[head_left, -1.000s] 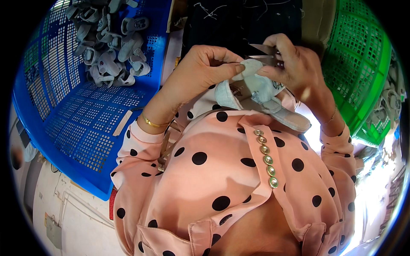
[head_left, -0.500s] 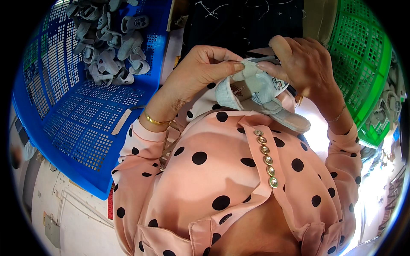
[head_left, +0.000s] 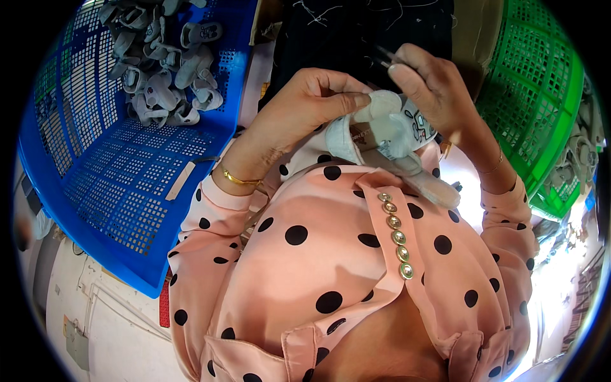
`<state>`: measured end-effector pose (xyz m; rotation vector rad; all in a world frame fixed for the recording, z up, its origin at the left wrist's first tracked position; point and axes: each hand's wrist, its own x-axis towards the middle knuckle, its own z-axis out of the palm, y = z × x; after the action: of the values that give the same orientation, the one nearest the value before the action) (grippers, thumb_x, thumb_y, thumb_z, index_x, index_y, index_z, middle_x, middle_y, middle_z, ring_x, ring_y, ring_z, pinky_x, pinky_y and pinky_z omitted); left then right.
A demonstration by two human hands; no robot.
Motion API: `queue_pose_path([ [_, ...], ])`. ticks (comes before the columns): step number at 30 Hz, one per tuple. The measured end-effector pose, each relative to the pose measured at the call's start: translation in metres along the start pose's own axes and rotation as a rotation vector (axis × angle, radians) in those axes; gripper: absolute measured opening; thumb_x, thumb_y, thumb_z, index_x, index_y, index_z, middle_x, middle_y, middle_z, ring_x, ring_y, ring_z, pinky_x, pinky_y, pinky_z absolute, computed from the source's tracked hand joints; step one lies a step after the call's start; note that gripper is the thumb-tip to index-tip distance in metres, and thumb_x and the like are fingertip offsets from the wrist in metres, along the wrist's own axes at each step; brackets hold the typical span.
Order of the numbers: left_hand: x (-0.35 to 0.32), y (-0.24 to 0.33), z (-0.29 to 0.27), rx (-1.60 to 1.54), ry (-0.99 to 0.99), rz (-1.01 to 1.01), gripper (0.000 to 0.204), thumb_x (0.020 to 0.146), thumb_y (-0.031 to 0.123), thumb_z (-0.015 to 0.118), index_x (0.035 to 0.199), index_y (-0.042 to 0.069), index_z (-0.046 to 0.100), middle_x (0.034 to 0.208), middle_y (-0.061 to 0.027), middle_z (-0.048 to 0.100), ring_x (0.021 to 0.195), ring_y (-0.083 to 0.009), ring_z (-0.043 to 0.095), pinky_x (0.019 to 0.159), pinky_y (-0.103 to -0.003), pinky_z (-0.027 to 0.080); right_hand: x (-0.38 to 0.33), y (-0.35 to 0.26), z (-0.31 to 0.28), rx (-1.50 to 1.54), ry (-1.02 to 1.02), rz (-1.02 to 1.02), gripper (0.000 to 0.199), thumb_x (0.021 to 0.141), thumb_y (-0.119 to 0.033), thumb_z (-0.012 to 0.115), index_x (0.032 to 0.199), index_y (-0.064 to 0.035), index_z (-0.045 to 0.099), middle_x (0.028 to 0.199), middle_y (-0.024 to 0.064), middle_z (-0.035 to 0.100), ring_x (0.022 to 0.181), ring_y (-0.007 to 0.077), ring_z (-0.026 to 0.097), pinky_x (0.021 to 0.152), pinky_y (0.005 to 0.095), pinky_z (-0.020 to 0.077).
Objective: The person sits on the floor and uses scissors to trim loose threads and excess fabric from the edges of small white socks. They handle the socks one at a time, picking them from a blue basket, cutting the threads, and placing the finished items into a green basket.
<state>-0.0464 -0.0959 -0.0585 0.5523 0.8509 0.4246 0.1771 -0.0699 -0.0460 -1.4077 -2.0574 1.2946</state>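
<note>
A small pale grey shoe (head_left: 389, 141), with a flap and a printed patch on its upper, lies tilted against the front of my shirt. My left hand (head_left: 328, 95) is closed on it, thumb and forefinger pinching a pale rounded flap at its far edge. Raised off the shoe to the right is my right hand (head_left: 433, 83), fingers curled round thread snips (head_left: 386, 57). Their slim dark blades stick out toward the upper left, blurred by motion; the rest is hidden in the palm.
On the left stands a blue perforated plastic basket (head_left: 121, 191) with several similar grey shoes (head_left: 159, 92) heaped at its far end. To the right is a green basket (head_left: 534, 95), with more shoes (head_left: 573, 159) beyond it. Dark cloth (head_left: 356, 38) with loose threads covers my lap.
My right hand has lifted away from the shoe, up and to the left, with the snips. The left hand keeps its pinch; the shoe has turned slightly.
</note>
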Motion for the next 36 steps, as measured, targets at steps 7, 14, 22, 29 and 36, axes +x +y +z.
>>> queue_pose_path([
  [7,-0.002,-0.002,-0.002,-0.001,0.052,-0.018,0.022,0.090,0.016,0.067,0.105,0.001,0.070,0.088,-0.0025,0.070,0.079,-0.0066,0.063,0.076,-0.021,0.050,-0.010,-0.015,-0.020,-0.736,0.004,-0.334,0.045,0.081,-0.044,0.071,0.074,-0.0080,0.045,0.054,0.0072,0.051,0.051,0.0277,0.056,0.048,0.0342,0.0445],
  [14,-0.003,-0.003,-0.001,0.021,0.054,-0.012,0.022,0.090,0.018,0.067,0.105,0.002,0.071,0.086,-0.0021,0.069,0.077,-0.0059,0.063,0.073,-0.020,0.050,-0.009,-0.019,-0.023,-0.862,-0.016,-0.419,0.043,0.080,-0.042,0.071,0.071,-0.0091,0.045,0.053,0.0058,0.049,0.052,0.0217,0.058,0.053,0.0303,0.0451],
  [22,-0.003,-0.004,-0.001,0.011,0.054,-0.008,0.022,0.090,0.019,0.068,0.104,0.003,0.071,0.085,-0.0018,0.070,0.074,-0.0058,0.062,0.071,-0.020,0.050,-0.014,-0.017,-0.024,-0.942,-0.024,-0.472,0.044,0.081,-0.045,0.069,0.068,-0.0101,0.045,0.051,0.0047,0.046,0.048,0.0202,0.055,0.051,0.0296,0.0426],
  [29,-0.005,-0.001,0.002,-0.003,0.047,-0.017,0.023,0.090,0.020,0.068,0.103,0.002,0.071,0.086,-0.0030,0.070,0.077,-0.0071,0.063,0.073,-0.021,0.050,-0.014,-0.017,-0.021,-0.949,-0.039,-0.466,0.044,0.083,-0.045,0.067,0.066,-0.0102,0.045,0.048,0.0042,0.045,0.045,0.0203,0.053,0.051,0.0288,0.0422],
  [36,-0.006,-0.004,0.003,0.030,0.062,0.001,0.024,0.089,0.019,0.068,0.103,0.001,0.071,0.090,-0.0051,0.071,0.081,-0.0097,0.065,0.079,-0.024,0.051,-0.016,-0.023,-0.023,-0.965,-0.132,-0.406,0.036,0.078,-0.037,0.072,0.071,-0.0100,0.048,0.055,0.0061,0.050,0.051,0.0213,0.056,0.051,0.0318,0.0435],
])
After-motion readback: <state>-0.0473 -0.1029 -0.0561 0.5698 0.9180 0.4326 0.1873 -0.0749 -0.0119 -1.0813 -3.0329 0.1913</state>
